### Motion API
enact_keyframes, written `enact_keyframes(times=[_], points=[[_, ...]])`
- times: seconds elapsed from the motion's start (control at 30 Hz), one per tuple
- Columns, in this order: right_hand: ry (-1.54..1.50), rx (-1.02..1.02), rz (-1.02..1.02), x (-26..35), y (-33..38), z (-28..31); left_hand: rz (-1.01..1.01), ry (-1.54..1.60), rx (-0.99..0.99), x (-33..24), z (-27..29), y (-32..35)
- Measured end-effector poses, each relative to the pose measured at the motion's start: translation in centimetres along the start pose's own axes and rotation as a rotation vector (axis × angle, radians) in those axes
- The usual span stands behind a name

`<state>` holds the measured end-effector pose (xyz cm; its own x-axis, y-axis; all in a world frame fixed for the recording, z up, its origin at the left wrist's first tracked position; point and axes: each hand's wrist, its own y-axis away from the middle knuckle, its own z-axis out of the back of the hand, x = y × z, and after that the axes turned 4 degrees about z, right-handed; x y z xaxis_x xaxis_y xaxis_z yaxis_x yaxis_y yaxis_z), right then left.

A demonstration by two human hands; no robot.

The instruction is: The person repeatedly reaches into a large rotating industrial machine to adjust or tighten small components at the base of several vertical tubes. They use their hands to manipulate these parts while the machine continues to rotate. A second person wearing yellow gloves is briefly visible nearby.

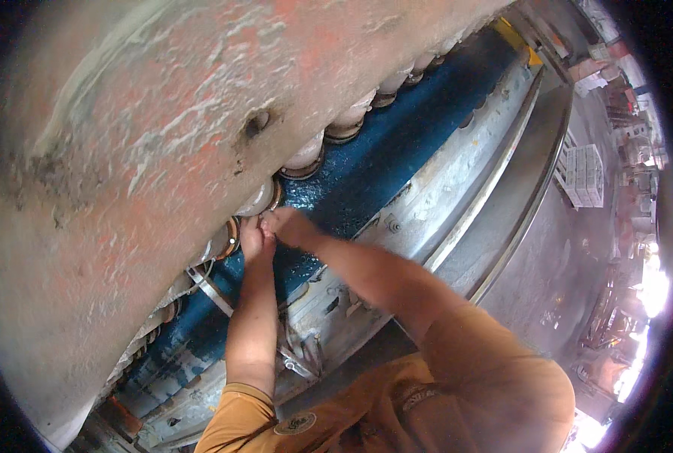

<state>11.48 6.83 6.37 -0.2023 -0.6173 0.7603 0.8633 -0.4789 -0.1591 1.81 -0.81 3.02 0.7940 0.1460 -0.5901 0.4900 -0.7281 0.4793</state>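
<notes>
Head view: the left hand [254, 240] and the right hand [286, 225] meet near the centre, the right just beside and partly against the left. The fingers of both are bent inward and close together; whether they pinch anything between them cannot be told, as the fingertips are small and the right hand is slightly blurred.

The nearest item is a rounded whitish body with a brown rim [259, 198], located just beyond the hands at the edge of a large, rough slab mottled grey and red [163, 113]. Contact between fingers and body cannot be confirmed. Just left of the left hand sits a ring-shaped collar, dark and orange-brown [233, 237], bearing a small white spot.

Similar rounded bodies [305, 155] line the slab's edge, in a row running to upper right and lower left. Alongside lies a wet, glossy deep-blue surface [367, 174] — bordered by a worn pale-grey metal rail [427, 198]. A thin silver metal bar [210, 290] lies left of the left forearm. At far right, a white slatted crate [584, 176] stands on a grey floor [551, 249].
</notes>
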Motion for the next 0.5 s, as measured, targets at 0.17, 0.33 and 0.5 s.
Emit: enact_keyframes(times=[0.17, 0.33, 0.5], points=[[0.091, -0.389, -0.395, 6.2, 0.1, -3.8, -0.296, -0.691, 0.014, -0.8, 3.1, -0.9], [-0.151, -0.053, -0.301, 4.4, 2.1, 1.5, -0.086, -0.079, 0.057, -1.2, -1.8, 1.1], [0.191, -0.128, -0.06, -5.6, 6.5, -0.3, 0.028, 0.076, -0.1, -0.8, -3.8, 1.7]])
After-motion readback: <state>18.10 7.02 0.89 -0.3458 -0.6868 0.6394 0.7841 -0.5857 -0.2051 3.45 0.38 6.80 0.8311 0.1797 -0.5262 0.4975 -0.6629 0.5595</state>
